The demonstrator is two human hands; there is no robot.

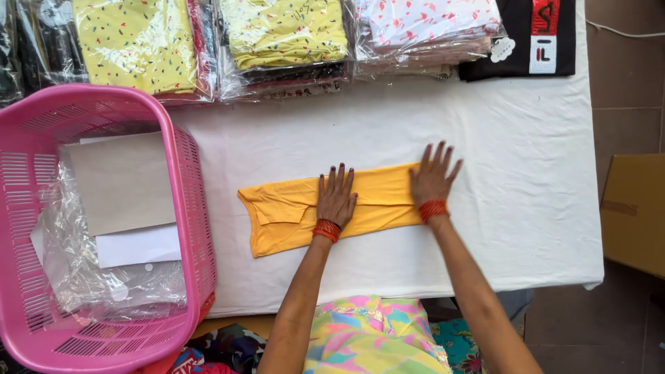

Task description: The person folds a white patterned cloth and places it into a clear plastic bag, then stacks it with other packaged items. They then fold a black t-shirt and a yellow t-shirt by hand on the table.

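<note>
Yellow garment (291, 211) lies folded into a long narrow band on the white cloth (526, 208) that covers the table, running left to right across the middle, its neck end toward the left. My left hand (336, 201) rests flat on the middle of the band, fingers (341, 179) spread and pointing to the far side, palm down, grasping nothing. My right hand (433, 181) lies flat on the right end of the band, fingers straight and fanned, partly over the edge onto the white cloth, likewise released. Each wrist carries a stack of red bangles (433, 209).

Left of the garment, touching the table's left edge, stands a pink plastic basket (197, 208) with slotted walls. Inside it I note a grey card sheet (121, 183), a white sheet (138, 246) beneath it, and crumpled clear plastic bags (104, 284).

Along the far edge of the table sits a row of bagged folded garments: two yellow speckled packs (138, 45), a white pack with red flecks (429, 21), and a black garment (519, 38) at the far right. A brown cardboard box (634, 211) stands on the floor, right of the table.
</note>
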